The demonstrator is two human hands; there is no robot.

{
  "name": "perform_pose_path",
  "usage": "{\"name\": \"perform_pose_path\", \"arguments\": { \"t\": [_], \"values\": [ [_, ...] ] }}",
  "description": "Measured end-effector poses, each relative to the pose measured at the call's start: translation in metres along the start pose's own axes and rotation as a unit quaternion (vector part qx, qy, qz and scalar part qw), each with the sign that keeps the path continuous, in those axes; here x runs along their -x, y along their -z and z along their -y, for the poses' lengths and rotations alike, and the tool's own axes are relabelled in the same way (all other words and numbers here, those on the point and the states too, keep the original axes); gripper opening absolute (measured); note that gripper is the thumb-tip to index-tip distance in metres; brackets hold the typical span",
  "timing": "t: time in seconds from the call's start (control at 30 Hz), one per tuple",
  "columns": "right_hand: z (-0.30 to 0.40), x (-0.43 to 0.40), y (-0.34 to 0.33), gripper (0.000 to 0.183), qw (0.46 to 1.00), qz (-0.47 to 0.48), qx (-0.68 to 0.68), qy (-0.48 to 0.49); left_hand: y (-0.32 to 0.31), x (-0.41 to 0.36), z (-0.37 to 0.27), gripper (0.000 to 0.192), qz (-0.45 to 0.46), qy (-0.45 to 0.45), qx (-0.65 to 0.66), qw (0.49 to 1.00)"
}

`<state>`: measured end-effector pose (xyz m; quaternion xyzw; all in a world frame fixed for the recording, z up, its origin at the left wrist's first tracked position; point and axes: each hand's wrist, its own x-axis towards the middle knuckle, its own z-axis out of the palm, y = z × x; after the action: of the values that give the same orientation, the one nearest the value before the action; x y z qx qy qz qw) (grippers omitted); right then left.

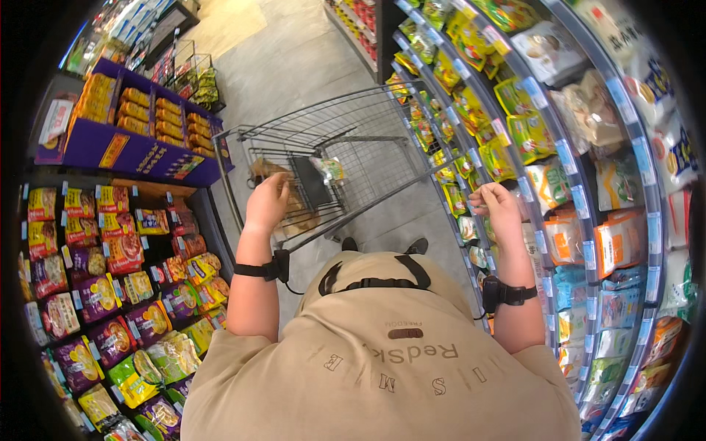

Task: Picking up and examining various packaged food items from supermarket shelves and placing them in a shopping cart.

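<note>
A wire shopping cart [380, 149] stands before me at an angle, its frame reaching towards the right-hand shelves. Inside it lie a small green and white packet [330, 170] and something brown, partly hidden behind the wires. My left hand [268, 201] is raised over the near left part of the cart, fingers bent; whether it touches anything is not clear. My right hand [493, 201] is held up beside the right shelves, thumb and fingers close together, with nothing plainly seen in it. Both wrists wear black straps with small devices.
Shelves with blue price tags [568, 157] and bagged goods run along my right. Pouches hang on a rack [105, 300] at the left. Beyond it stands a purple display bin [149, 154] of orange packets. A grey tiled floor [287, 49] stretches ahead, with another shelf at the far end.
</note>
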<state>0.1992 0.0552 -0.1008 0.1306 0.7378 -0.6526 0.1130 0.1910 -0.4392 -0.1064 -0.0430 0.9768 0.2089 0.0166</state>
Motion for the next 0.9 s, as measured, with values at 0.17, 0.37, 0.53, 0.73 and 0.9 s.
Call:
{"name": "perform_pose_path", "arguments": {
  "t": [0.17,0.37,0.53,0.73,0.9],
  "values": [
    [0.017,-0.004,-0.078,0.018,0.997,0.068,0.035,-0.004,0.018,0.023,0.076,0.027,-0.001,0.052,0.101,0.994],
    [0.038,-0.01,-0.154,0.016,0.99,0.122,0.068,-0.018,0.018,0.036,0.133,0.026,0.045,0.075,0.165,0.982],
    [0.045,-0.015,-0.196,0.017,0.985,0.143,0.086,-0.034,0.019,0.025,0.138,0.025,0.103,0.088,0.165,0.977],
    [0.041,-0.042,-0.213,0.018,0.976,0.183,0.104,-0.051,-0.01,0.0,0.131,0.025,0.126,0.023,0.185,0.974],
    [0.034,-0.088,-0.225,0.018,0.968,0.208,0.119,-0.074,-0.052,-0.033,0.128,0.025,0.166,0.023,0.179,0.969]
  ]
}}
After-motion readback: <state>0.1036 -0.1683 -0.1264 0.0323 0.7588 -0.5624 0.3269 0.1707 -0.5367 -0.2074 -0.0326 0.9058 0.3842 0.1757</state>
